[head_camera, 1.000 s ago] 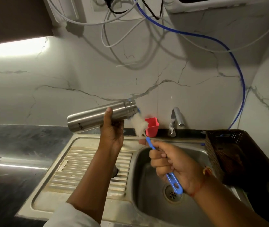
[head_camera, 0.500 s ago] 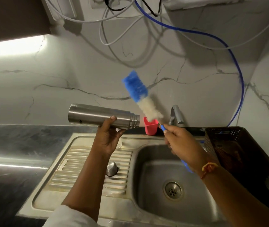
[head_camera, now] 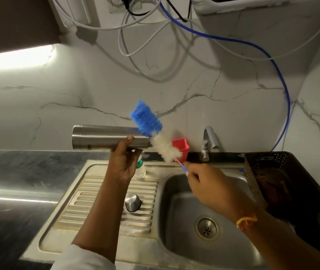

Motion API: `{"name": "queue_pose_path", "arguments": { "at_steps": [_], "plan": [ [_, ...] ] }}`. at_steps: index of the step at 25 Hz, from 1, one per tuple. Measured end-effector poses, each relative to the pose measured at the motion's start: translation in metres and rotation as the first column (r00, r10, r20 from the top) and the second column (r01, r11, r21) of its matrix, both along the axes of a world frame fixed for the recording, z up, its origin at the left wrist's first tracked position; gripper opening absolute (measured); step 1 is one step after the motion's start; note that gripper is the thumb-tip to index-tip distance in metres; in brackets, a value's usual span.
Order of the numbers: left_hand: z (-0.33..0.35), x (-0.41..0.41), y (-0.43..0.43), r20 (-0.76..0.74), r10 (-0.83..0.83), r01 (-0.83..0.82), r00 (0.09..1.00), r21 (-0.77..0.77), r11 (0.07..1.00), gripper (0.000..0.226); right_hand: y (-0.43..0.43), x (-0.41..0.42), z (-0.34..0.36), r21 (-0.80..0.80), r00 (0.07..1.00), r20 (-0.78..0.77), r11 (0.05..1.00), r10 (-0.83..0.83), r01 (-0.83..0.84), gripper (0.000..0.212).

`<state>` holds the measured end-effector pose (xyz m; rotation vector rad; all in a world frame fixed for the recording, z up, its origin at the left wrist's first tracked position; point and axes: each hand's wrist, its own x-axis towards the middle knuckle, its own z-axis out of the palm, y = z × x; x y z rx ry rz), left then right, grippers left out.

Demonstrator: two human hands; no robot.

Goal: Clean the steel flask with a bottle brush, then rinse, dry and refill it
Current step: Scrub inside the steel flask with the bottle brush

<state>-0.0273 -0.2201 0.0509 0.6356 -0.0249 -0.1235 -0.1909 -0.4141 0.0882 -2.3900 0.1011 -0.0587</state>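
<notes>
My left hand (head_camera: 123,162) grips the steel flask (head_camera: 100,138), which lies level above the drainboard with its mouth toward the right. My right hand (head_camera: 209,188) holds the blue handle of the bottle brush (head_camera: 155,133). The brush is out of the flask: its blue and white bristle head slants up to the left, crossing in front of the flask's mouth, which it hides. The flask's steel cap (head_camera: 132,202) stands on the ribbed drainboard (head_camera: 89,201) below my left forearm.
The sink basin (head_camera: 184,230) with its drain lies under my right hand, the tap (head_camera: 207,143) behind it. A red cup (head_camera: 182,148) and a small plastic bottle (head_camera: 140,169) sit at the back ledge. A dark perforated basket (head_camera: 272,172) stands at the right.
A second ago the brush was inside the flask's mouth. My right hand pulled it out and raised it, then swung its head left against the mouth. The flask went from tilted to level.
</notes>
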Motion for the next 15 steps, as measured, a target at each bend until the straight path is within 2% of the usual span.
{"name": "queue_pose_path", "arguments": {
  "at_steps": [4, 7, 9, 12, 15],
  "plan": [
    [-0.006, -0.011, -0.013, -0.017, -0.02, 0.021, 1.0, 0.071, 0.997, 0.055, -0.005, 0.025, 0.005, -0.003, 0.998, -0.03, 0.999, -0.048, 0.048, 0.031],
    [-0.003, -0.007, -0.006, -0.045, 0.029, -0.028, 0.999, 0.026, 0.999, 0.051, -0.001, 0.017, -0.001, 0.048, 0.999, -0.046, 0.999, 0.004, -0.002, 0.028],
    [0.0, -0.006, -0.003, -0.059, 0.033, -0.034, 0.998, -0.01, 0.999, 0.058, 0.006, 0.01, 0.0, 0.081, 0.997, -0.076, 0.997, 0.023, -0.017, 0.025],
    [-0.001, -0.013, -0.012, -0.068, -0.005, 0.009, 0.998, 0.059, 0.998, 0.057, 0.001, 0.028, 0.007, 0.085, 0.999, -0.038, 0.996, -0.025, 0.029, 0.024],
    [-0.004, -0.008, -0.003, -0.081, 0.014, -0.011, 0.997, 0.035, 0.999, 0.067, -0.008, 0.032, 0.006, 0.198, 0.998, 0.011, 0.978, -0.068, 0.065, 0.028]
  ]
}}
